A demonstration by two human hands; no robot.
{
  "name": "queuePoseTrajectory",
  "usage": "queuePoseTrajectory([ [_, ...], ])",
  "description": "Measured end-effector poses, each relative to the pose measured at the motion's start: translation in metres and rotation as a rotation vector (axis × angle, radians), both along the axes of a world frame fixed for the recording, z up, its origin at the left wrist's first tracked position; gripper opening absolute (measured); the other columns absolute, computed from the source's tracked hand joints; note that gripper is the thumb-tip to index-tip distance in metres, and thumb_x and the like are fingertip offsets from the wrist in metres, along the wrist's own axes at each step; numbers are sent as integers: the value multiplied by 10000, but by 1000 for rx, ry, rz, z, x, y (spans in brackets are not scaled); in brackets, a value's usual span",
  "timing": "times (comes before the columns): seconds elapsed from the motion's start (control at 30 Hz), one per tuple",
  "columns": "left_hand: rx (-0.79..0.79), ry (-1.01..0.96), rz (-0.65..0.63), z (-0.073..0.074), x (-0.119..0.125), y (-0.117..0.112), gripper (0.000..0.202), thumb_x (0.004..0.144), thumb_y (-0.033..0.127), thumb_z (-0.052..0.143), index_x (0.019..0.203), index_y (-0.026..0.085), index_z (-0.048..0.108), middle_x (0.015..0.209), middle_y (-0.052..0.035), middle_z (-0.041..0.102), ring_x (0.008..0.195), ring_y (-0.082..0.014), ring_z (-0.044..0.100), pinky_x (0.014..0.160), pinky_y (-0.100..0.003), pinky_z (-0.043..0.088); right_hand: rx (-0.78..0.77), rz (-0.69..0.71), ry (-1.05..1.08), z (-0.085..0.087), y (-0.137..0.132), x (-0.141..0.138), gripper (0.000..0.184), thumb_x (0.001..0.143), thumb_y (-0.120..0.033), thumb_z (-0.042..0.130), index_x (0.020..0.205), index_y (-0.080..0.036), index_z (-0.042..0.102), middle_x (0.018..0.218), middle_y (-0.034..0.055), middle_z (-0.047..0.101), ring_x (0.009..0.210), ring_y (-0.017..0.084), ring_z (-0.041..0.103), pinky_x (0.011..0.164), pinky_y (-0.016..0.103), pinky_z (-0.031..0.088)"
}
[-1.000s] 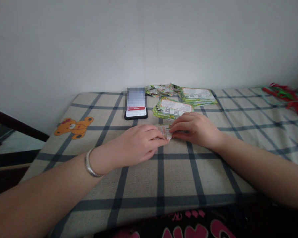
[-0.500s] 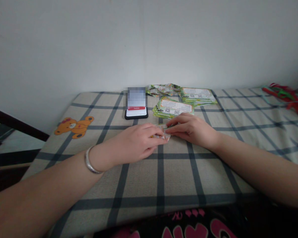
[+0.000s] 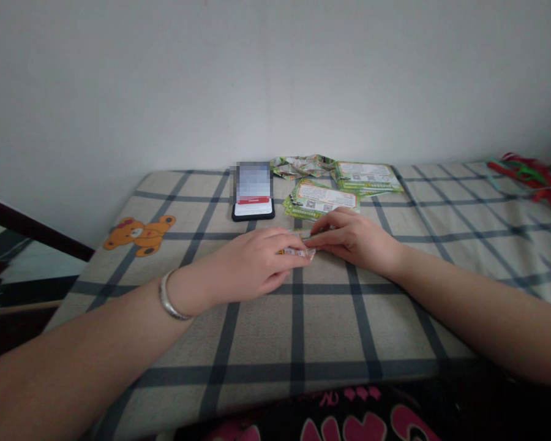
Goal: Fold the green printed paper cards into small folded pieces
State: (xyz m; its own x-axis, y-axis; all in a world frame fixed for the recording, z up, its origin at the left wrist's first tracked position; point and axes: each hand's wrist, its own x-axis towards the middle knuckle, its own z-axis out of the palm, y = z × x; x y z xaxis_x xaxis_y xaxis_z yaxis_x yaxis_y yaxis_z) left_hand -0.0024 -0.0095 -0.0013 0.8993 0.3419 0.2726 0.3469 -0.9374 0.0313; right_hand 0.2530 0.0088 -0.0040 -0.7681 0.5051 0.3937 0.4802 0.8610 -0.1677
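Both of my hands meet over a small piece of printed, folded paper (image 3: 296, 252) on the checked tablecloth. Fingers of my left hand (image 3: 261, 260), which wears a silver bangle (image 3: 169, 299) at the wrist, press on the paper from the left and cover most of it. From the right, my right hand (image 3: 349, 236) pinches the paper's far edge, its fingertips close to the left ones. Just beyond the right fingers lies a fanned stack of green and white printed leaflets (image 3: 326, 197). How the paper is folded beneath the fingers is hidden.
A phone (image 3: 253, 210) with a lit, partly blurred screen lies left of the leaflets. Along the wall are folded paper pieces (image 3: 303, 166) and another leaflet stack (image 3: 370, 174). Red and green cloth (image 3: 539, 184) sits at far right. The tablecloth (image 3: 257, 343) carries a bear picture (image 3: 141, 235).
My hands hold nearly the same place on the paper, with slight finger movement. Its near part looks a little more raised between the fingers. The whole view has shifted very slightly.
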Motion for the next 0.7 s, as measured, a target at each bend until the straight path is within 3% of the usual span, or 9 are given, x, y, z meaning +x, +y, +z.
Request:
queuePoseTrajectory([
  [0.13, -1, 9, -10, 1, -2, 3, 329, 918, 189, 505, 1228, 222, 611, 1265, -71, 606, 1210, -240, 522, 1021, -441, 471, -8, -12, 30, -1, -1, -1, 207, 929, -295, 573, 1063, -218, 712, 1013, 57, 701, 931, 188, 592, 846, 327, 457],
  [0.3, 22, 3, -41, 3, -5, 4, 315, 919, 205, 503, 1206, 219, 633, 1238, -77, 620, 1155, -248, 550, 985, -447, 489, -52, -106, 69, -1, 0, -3, 132, 873, -291, 652, 913, -169, 682, 884, 59, 705, 844, 194, 622, 779, 323, 472],
  [0.7, -89, -76, -48, -1, -10, 17, 346, 912, 142, 472, 1165, 269, 671, 1206, -74, 605, 1132, -203, 558, 984, -412, 484, -40, -44, 121, -3, 2, -5, 116, 883, -271, 642, 905, -176, 705, 979, 60, 729, 891, 177, 647, 814, 306, 490],
])
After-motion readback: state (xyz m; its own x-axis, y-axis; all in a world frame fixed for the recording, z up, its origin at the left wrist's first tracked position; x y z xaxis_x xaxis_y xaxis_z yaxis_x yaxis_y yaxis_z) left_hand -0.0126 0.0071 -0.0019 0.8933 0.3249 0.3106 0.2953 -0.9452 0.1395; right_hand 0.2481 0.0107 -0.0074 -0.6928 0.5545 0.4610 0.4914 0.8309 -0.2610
